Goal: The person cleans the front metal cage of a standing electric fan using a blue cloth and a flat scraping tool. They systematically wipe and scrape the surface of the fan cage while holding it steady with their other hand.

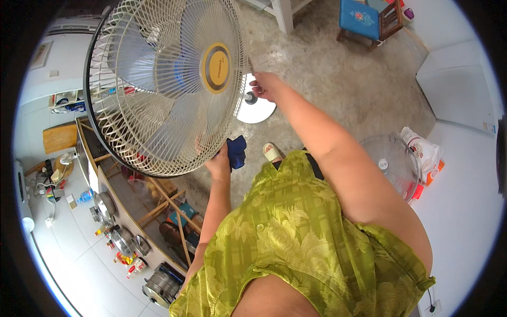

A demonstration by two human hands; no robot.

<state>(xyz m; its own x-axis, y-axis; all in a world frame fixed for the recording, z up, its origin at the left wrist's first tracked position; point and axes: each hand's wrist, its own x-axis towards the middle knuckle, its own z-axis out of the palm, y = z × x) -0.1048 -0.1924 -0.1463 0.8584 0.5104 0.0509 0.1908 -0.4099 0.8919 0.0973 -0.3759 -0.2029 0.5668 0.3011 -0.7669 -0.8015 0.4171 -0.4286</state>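
A standing electric fan [166,87] with a cream wire cage and a gold hub badge fills the upper left, close to me. Its round white base [257,113] rests on the concrete floor. My left hand [219,162] is at the lower edge of the cage, its fingers partly hidden behind the wires. A dark blue cloth [237,152] sticks out beside the thumb and appears to be held in that hand. At the cage's right edge is my right hand [266,86], fingers curled; a thin dark edge shows by the fingertips, and whether they grip it is unclear.
A detached wire fan grille [390,164] leans by the right wall beside a white plastic bag [422,152]. A blue-seated chair [359,20] stands at the back. Along the left runs a counter [126,214] with pots and bottles. A white cabinet [459,93] is at right.
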